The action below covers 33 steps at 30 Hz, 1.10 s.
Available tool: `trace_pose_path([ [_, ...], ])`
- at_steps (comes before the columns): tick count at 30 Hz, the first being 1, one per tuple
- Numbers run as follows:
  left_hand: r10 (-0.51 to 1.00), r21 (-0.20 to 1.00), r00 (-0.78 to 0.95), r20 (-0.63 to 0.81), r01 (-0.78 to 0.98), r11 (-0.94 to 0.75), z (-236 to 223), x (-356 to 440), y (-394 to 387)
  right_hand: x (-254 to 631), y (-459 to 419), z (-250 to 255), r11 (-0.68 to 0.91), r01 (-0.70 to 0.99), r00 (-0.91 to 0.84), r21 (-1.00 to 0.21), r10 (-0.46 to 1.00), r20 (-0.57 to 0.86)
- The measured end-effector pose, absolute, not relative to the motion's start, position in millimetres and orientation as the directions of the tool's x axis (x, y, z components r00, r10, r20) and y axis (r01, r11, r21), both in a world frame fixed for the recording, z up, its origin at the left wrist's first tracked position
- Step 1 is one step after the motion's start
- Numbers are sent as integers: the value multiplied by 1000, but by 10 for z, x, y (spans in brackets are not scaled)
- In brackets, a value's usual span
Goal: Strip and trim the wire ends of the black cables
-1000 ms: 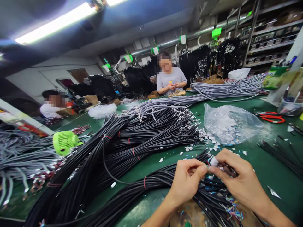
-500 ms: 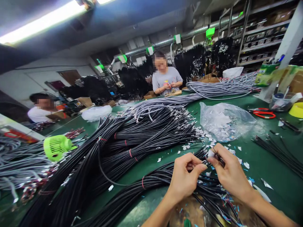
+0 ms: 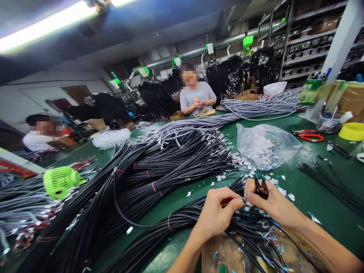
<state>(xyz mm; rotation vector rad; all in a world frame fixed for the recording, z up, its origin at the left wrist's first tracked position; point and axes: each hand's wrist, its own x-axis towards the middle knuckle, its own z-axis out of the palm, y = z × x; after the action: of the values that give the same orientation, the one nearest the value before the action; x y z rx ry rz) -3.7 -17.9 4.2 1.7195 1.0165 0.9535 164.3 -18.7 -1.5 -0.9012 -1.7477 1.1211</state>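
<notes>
My left hand [image 3: 217, 212] is closed in a pinch on the stripped end of a black cable; its fingertips hide most of that end. Right against it, the thumb and forefinger of my right hand [image 3: 274, 203] pinch at the thin wires coming out. A small dark tool [image 3: 261, 189] with two blade-like parts sticks up between my right fingers; its exact kind is not clear. Below both hands lie black cables with bared coloured wires [image 3: 269, 239], over a worn wooden board [image 3: 224, 252]. A tied bundle of black cables [image 3: 182, 216] runs off to the left.
Larger black cable bundles [image 3: 159, 174] and grey cables [image 3: 256, 108] cover the green table [image 3: 335, 182]. A plastic bag of scraps [image 3: 267, 148], red-handled pliers [image 3: 309, 135], a yellow ring [image 3: 352, 132] and a green fan [image 3: 61, 182] stand around. One person [image 3: 197, 94] sits opposite, another [image 3: 40, 140] at left.
The view has swung right, so things sit further left. The white scrap at my right fingers no longer shows there, and the dark tool's blades now stand out. Both hands stay together at the cable end.
</notes>
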Motion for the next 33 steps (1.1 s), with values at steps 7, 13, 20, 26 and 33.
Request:
trace_pose_path([
  [7,954,986,268,132,61,-153,-21,26,-201,1747,-215,-22,596,465,-252,-655,798,547],
  [13,971,996,225,86,-6,-87,-7,43,-188,1969,-126,76,484,667,138,-566,666,733],
  [20,960,993,257,112,5,-117,17,17,-163,1761,-186,40,571,436,-236,-696,819,523],
  [26,961,992,252,110,32,-122,14,31,-183,1761,-224,65,586,389,-289,-711,810,510],
  [33,942,987,315,115,73,-145,-9,27,-183,1699,-238,7,571,431,-242,-699,819,519],
])
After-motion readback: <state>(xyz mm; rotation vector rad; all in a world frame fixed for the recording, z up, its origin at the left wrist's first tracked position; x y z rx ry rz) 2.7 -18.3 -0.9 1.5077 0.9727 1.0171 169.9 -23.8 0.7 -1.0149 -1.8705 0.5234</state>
